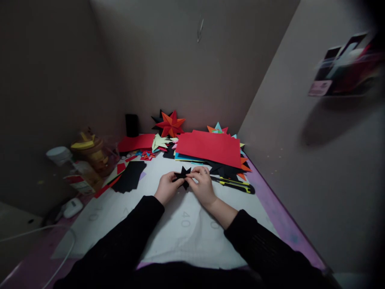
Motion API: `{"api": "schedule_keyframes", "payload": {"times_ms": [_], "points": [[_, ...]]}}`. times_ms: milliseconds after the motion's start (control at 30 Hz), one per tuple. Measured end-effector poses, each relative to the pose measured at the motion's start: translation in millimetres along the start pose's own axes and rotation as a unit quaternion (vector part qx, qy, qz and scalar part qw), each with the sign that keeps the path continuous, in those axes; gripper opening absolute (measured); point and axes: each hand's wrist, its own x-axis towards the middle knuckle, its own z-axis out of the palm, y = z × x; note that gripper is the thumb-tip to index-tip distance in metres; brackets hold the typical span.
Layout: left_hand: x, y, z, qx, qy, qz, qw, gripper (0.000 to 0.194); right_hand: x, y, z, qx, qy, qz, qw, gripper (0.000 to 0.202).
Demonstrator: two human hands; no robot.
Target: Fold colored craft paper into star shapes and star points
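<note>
A small black paper star (184, 172) with several points is held over the white sheet (168, 241). My left hand (167, 188) pinches its left side between thumb and fingers. On the right side, my right hand (202, 185) has thumb and fingertips closed on the star, covering part of it. Just right of that hand lies a black and yellow utility knife (237, 184). Beyond the hands, a large red paper sheet (210, 146) rests on a stack of coloured paper. Black paper pieces (130, 176) lie to the left.
Folded red-orange (171, 124) and black stars stand against the back wall, near a black upright object (131, 125). Jars with yellow tops (87, 148) and a white case (72, 207) sit at left. A white cable (70, 245) crosses the front left. Walls enclose the back and right.
</note>
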Motion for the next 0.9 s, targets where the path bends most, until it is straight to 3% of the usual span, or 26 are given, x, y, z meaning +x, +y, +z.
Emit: {"api": "schedule_keyframes", "payload": {"times_ms": [233, 433, 467, 600, 733, 900], "points": [[-5.8, 1.0, 4.1, 0.047, -0.018, 0.049, 0.998, 0.017, 1.9, -8.1, -3.9, 0.012, 0.009, 0.026, 1.0, 0.016], [-3.4, 0.8, 5.3, -0.021, -0.029, -0.012, 0.999, 0.023, 2.4, 0.3, 2.2, 0.083, 0.002, 0.134, 0.987, 0.008], [-2.5, 1.4, 5.2, -0.042, -0.025, -0.03, 0.998, 0.025, 2.1, 2.5, 4.2, 0.107, 0.007, 0.164, 0.981, 0.005], [-0.4, 3.6, 4.5, -0.118, 0.018, -0.076, 0.99, 0.025, -0.6, 8.5, 12.3, 0.264, 0.013, 0.288, 0.921, 0.044], [0.1, 1.0, 4.3, -0.144, 0.056, -0.088, 0.984, 0.026, -3.0, 6.4, 15.0, 0.38, -0.058, 0.346, 0.856, 0.045], [0.7, -0.7, 1.1, -0.136, 0.013, -0.116, 0.984, 0.033, -0.1, 2.6, 10.2, 0.354, -0.06, 0.356, 0.863, 0.04]]}}
